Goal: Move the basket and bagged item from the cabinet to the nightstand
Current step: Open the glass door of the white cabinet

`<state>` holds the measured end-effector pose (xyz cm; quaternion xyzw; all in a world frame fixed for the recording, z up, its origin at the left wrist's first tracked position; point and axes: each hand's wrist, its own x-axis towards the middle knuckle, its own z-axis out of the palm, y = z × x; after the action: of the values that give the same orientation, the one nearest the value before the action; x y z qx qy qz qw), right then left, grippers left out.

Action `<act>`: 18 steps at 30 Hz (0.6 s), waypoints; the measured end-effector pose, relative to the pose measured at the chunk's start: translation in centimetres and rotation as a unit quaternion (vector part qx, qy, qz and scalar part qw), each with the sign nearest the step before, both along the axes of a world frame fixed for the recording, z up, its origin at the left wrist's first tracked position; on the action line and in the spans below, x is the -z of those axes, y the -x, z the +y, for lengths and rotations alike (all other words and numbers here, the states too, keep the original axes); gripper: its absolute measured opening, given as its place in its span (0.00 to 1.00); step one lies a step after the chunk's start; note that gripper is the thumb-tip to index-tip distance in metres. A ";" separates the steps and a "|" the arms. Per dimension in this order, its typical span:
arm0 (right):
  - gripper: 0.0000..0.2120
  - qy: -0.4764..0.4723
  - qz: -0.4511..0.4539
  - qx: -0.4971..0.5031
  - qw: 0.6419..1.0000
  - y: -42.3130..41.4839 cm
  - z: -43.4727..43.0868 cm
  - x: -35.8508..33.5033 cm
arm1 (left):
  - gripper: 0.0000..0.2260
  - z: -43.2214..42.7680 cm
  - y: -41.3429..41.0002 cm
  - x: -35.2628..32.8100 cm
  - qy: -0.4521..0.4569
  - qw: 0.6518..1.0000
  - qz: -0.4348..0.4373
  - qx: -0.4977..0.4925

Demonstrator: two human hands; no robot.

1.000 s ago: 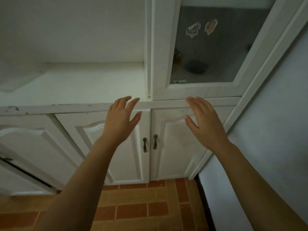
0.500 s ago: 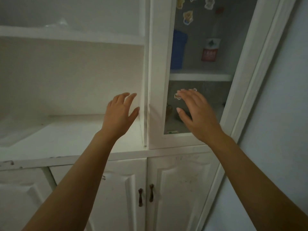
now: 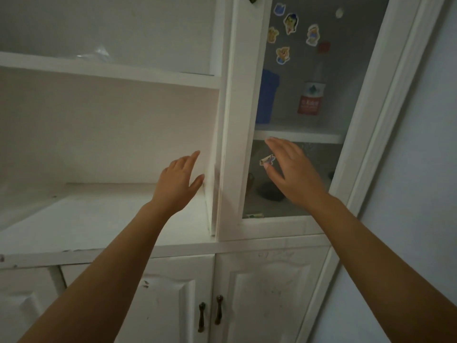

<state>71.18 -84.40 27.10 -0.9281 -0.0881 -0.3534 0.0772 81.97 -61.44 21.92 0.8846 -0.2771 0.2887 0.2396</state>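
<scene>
In the upper left of the frame, a crumpled piece of clear plastic (image 3: 99,53) is seen on the upper shelf (image 3: 111,71) of the tall white wooden cabinet (image 3: 99,134). Only its top shows above the shelf edge, and what it wraps cannot be told. Which thing is the basket cannot be told either.

At the centre of the frame, the left hand (image 3: 178,184) is raised in front of the open compartment beneath that shelf. Its fingers are straight, its thumb is spread just beside the white upright divider (image 3: 214,169), and its grip is wide, with nothing held. Right of centre, the right hand (image 3: 289,172) is held up in front of the frosted glass door (image 3: 321,164), its grip likewise wide and nothing in it.

Small cartoon stickers (image 3: 290,22) are stuck on the glass, one more (image 3: 267,160) just beside the right thumb. Behind the glass, a blue container (image 3: 267,95) and a bottle with a red label (image 3: 311,97) are dimly seen on an inner shelf. A dark round object (image 3: 269,193) lies below them.

At the bottom of the frame, two white panelled lower doors are closed, with a pair of dark metal handles (image 3: 210,313) side by side. A pale blue-grey wall (image 3: 420,169) fills the right edge.
</scene>
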 end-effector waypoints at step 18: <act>0.31 -0.059 0.018 0.071 0.996 -4.2 4.7 0.5 | 0.32 -0.6 -6.9 4.4 -0.045 0.972 0.055 0.224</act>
<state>75.34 -79.68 26.59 -0.9321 0.0003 -0.3456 0.1084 88.83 -62.05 17.48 0.8246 -0.4670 0.1659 0.2727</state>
